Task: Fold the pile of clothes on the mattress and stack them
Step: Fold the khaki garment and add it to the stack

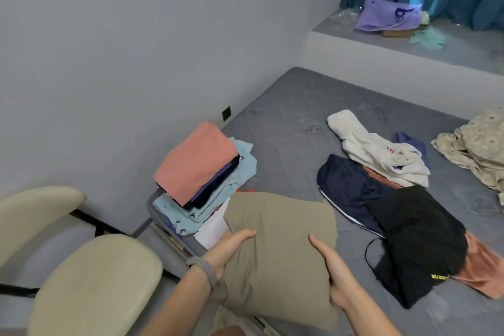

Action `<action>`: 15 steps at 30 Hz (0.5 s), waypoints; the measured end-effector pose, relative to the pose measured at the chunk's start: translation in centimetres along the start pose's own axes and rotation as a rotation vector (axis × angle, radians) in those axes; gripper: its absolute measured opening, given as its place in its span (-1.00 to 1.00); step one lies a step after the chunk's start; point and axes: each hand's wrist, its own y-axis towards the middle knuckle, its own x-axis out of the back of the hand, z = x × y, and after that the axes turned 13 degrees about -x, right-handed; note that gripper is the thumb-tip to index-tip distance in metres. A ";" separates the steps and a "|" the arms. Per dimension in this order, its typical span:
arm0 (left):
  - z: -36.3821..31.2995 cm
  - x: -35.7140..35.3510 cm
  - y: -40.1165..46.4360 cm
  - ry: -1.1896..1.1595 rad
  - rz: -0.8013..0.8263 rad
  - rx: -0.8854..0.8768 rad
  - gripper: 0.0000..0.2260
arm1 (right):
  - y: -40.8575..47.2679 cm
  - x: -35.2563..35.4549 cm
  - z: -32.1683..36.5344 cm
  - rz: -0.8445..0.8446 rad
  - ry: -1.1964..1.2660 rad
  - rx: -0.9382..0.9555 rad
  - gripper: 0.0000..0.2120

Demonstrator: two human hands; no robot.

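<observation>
Chair (pixel 92 278) at far left, off the mattress (pixel 286 123). Folded stack (pixel 199 172), salmon on top, near the mattress's left edge. Khaki garment (pixel 281 248), folded, held between both hands: left hand (pixel 231 247) grips its left side, right hand (pixel 332 273) its right. Stack lies forward-left, nearer the left hand. Unfolded clothes (pixel 387 194) spread rightward.

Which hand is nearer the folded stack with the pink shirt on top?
Left. The left hand grips the khaki garment on the side facing the folded stack, just below it. The right hand holds the garment's far side, away from the stack.
</observation>
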 end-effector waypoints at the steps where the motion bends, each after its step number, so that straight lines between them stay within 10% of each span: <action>1: -0.4 0.6 1.6 0.030 0.012 0.023 -0.58 | 1.1 -0.5 0.4 -0.015 0.006 0.002 -0.65; 8: -2.4 6.4 13.3 0.197 0.071 0.119 -0.78 | 11.9 -4.4 2.1 -0.173 0.062 0.019 -0.64; 15: -0.4 12.3 24.4 0.350 0.029 0.058 -0.50 | 23.7 -6.4 0.9 -0.283 0.183 0.055 -0.57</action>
